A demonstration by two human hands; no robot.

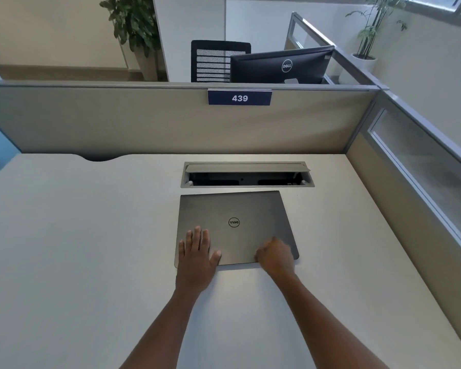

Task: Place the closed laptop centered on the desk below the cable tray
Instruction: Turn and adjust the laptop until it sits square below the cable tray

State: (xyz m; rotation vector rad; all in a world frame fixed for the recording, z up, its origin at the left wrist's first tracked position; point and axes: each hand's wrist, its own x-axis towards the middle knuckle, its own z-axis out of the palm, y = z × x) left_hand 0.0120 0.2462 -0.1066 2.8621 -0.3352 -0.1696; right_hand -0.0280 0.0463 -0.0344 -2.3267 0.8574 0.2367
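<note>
The closed laptop (236, 227), a thin matte grey slab with rounded corners, lies flat on the pale, smooth surface (77, 249), just at six o'clock of the open metal cable tray (246, 174) and roughly in line with it. The left hand (197, 253) presses flat, fingers (197, 235) spread, gripping nothing, likely steadying it. The right hand (274, 255) curls loosely at the near edge, probably nudging; whether it grips, I cannot tell.
</note>
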